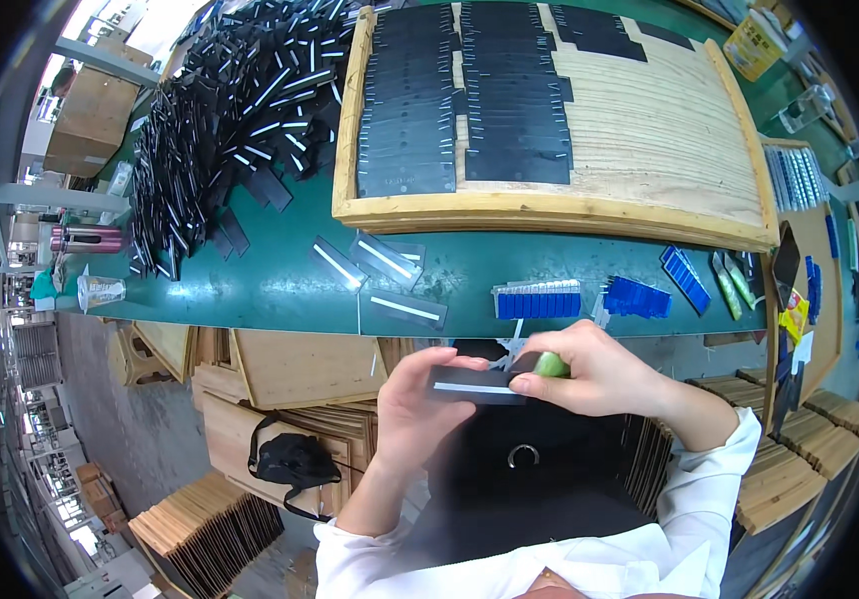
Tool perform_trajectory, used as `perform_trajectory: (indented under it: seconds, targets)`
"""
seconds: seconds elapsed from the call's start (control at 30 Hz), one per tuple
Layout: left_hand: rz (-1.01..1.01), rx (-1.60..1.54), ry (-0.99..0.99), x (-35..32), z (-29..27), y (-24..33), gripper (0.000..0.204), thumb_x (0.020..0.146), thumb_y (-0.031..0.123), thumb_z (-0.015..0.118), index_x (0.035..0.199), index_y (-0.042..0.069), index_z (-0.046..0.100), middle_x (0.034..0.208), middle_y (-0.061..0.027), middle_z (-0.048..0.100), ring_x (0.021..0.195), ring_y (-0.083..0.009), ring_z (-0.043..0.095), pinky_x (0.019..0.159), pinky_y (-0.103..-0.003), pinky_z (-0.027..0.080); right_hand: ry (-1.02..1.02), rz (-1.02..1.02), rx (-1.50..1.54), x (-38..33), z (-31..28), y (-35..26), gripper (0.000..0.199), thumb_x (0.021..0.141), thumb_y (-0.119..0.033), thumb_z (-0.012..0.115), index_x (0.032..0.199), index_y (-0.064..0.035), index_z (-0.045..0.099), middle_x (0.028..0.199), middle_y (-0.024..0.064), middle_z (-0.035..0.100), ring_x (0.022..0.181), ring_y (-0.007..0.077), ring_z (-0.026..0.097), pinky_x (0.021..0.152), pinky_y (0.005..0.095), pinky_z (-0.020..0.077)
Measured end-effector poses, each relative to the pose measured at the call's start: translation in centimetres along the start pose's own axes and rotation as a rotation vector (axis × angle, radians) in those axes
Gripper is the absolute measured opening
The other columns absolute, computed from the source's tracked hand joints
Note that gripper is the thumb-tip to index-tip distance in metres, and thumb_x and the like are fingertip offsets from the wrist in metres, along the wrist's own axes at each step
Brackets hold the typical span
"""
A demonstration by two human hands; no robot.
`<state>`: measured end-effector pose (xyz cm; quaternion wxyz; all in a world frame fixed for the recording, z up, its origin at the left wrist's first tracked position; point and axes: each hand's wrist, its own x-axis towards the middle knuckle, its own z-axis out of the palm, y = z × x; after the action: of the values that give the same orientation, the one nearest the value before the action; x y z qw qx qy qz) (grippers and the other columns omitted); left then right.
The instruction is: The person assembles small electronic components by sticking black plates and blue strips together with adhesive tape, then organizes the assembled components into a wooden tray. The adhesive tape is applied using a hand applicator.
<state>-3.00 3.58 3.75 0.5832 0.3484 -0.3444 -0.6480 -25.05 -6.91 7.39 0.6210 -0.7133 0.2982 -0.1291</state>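
Observation:
Just off the near table edge, my left hand [411, 407] is closed on the left end of a flat black rectangular piece [477, 393] with a white strip along it. My right hand [599, 371] is closed around a green-handled tool [551, 364]; its working end is hidden by my fingers. The right thumb also presses at the piece's right end. Beyond my hands, a row of small blue-and-white strips [537, 300] lies at the table's front edge. Clear pieces with white strips [406, 308] lie to the left of it.
A wooden-framed tray [649, 130] with rows of black pieces stands on the green table [280, 290]. A big heap of black pieces [250, 110] lies at the far left. Blue strips [637, 298] and green-handled tools [726, 288] lie right. Below are stacked boards [200, 514] and a black bag [294, 459].

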Motion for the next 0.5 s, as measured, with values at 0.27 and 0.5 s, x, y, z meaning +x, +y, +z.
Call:
perform_trajectory:
  seconds: [0.27, 0.5]
  targets:
    - [-0.019, 0.15, 0.111, 0.7, 1.3, 0.3, 0.056, 0.076, -0.021, 0.066, 0.126, -0.001, 0.054, 0.123, -0.0163, 0.062, 0.115, -0.0232, 0.06, 0.097, -0.035, 0.05, 0.224, -0.336, -0.752, -0.5, 1.3, 1.1, 0.056, 0.08, -0.039, 0.07, 0.119, -0.0016, 0.054, 0.056, 0.0062, 0.06, 0.047, 0.0236, 0.062, 0.042, 0.0342, 0.0467]
    - [-0.015, 0.344, 0.275, 1.2, -0.3, 0.1, 0.049, 0.079, -0.02, 0.064, 0.124, -0.003, 0.054, 0.123, -0.0179, 0.062, 0.094, -0.0093, 0.063, 0.063, -0.016, 0.052, 0.524, -0.503, -0.82, -0.6, -1.3, 4.7, 0.029, 0.066, -0.014, 0.079, 0.089, -0.0108, 0.062, 0.088, 0.0005, 0.062, 0.077, 0.0204, 0.057, 0.065, 0.0336, 0.0437]
